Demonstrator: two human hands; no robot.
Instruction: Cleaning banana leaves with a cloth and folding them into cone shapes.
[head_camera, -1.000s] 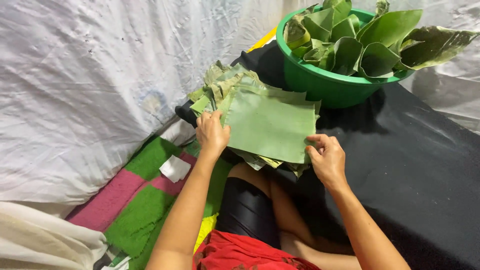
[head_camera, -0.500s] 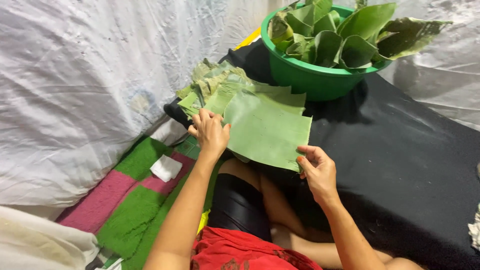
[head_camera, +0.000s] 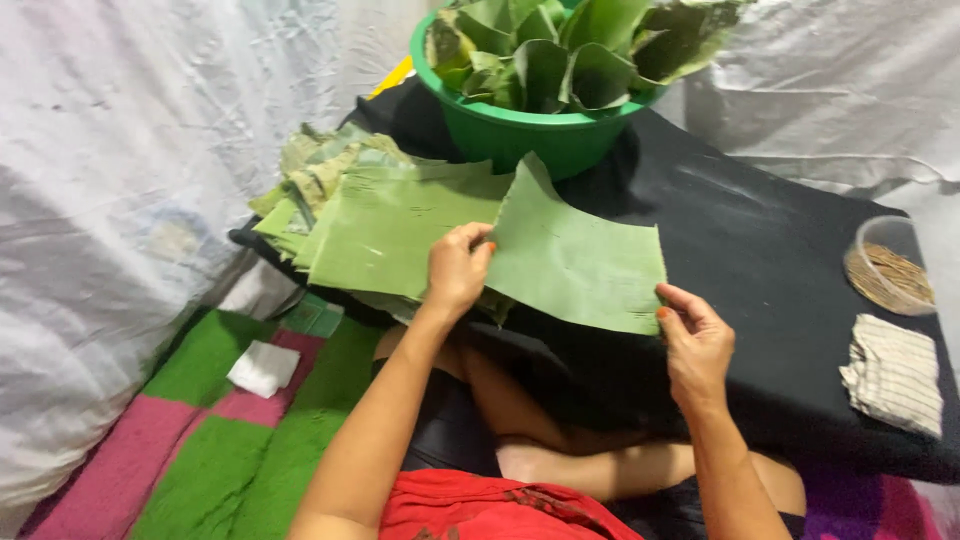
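Head view: both hands (left, right) have lifted one leaf rightward.

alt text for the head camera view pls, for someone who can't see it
A seated person's left hand and right hand hold a cut green banana leaf sheet by its two ends above a black cloth. A stack of leaf sheets lies to the left, a green basin of rolled leaves behind, and a folded striped cloth at right.

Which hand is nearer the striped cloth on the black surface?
Right. The right hand grips the leaf sheet at its lower right corner, just left of the striped cloth. The left hand holds the sheet's left edge, much farther off.
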